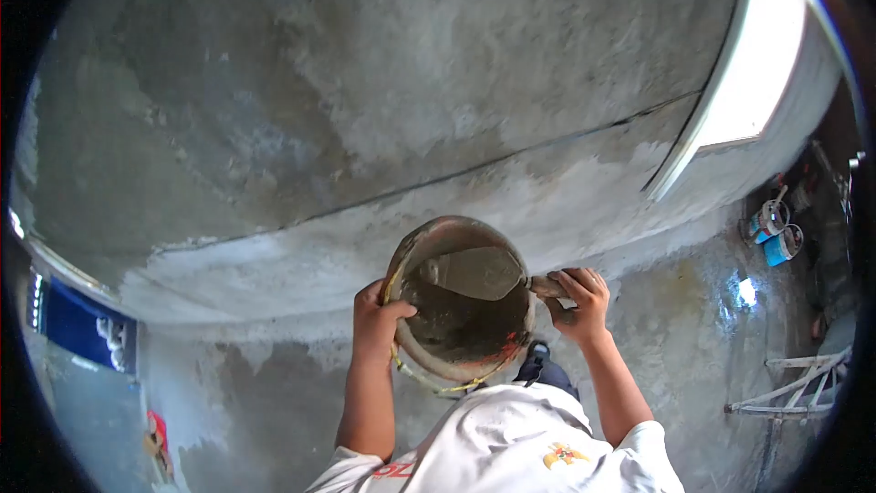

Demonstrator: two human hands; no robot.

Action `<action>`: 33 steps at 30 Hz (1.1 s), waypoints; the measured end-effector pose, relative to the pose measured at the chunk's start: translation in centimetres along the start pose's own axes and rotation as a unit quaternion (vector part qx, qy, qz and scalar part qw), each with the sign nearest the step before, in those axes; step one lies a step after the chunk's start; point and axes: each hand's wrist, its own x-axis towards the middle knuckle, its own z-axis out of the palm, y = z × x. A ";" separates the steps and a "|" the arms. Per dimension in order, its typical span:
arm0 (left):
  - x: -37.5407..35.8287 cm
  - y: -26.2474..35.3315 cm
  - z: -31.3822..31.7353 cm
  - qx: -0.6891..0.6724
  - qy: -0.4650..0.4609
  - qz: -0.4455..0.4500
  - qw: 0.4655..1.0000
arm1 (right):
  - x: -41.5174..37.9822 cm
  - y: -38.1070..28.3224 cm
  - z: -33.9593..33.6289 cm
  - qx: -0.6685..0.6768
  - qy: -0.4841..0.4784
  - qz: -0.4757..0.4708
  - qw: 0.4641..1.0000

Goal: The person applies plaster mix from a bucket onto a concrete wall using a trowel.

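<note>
My left hand (376, 318) is closed round the left rim of a bucket (412, 256), its thumb hooked over the inner edge. Wet grey mortar (447, 324) lies inside, and the bucket's mouth faces up toward me. My right hand (582, 301) grips the wooden handle of a trowel (479, 274). The broad trowel blade reaches leftward over the rim into the bucket, smeared with grey mortar. A yellowish wire handle (452, 390) hangs along the bucket's near side.
Ahead stands a grey plastered wall (392, 100) with a dark crack-like line across it. A bright window (753, 55) opens at upper right. Two small blue-and-white pails (776, 233) stand on the floor at right, above a pale metal frame (794, 388). A blue doorway area (82, 324) shows at left.
</note>
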 end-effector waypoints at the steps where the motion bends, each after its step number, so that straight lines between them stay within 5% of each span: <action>1: 0.3 0.7 0.9 0.014 0.007 -0.013 1.000 | 0.9 0.5 -1.0 0.006 0.014 0.009 1.000; 7: 3.2 1.4 5.1 -0.019 0.034 0.037 0.999 | 8.7 4.5 -7.3 0.069 0.079 0.021 0.994; 13: 3.9 0.8 9.4 -0.030 0.047 0.064 0.996 | 24.3 7.6 -15.0 0.185 0.113 0.052 0.975; 15: 3.6 1.2 10.9 -0.041 0.060 0.063 0.995 | 31.5 10.3 -16.7 0.193 0.129 -0.006 0.973; 20: 4.0 -1.0 14.0 -0.006 0.140 0.050 0.989 | 44.1 11.3 -23.9 0.288 0.140 0.060 0.945; 22: 3.4 -1.0 15.5 -0.025 0.156 0.062 0.985 | 47.8 12.5 -24.8 0.487 0.088 0.070 0.866; 24: 3.2 -1.0 16.6 -0.015 0.176 0.021 0.984 | 50.5 13.3 -24.6 0.512 0.076 0.091 0.851; 28: 3.0 -2.3 16.7 0.004 0.180 0.034 0.983 | 50.9 15.2 -22.3 0.580 0.056 0.182 0.792; 33: 2.7 -3.7 15.8 -0.003 0.179 0.065 0.982 | 42.0 17.3 -19.4 0.525 0.011 0.223 0.821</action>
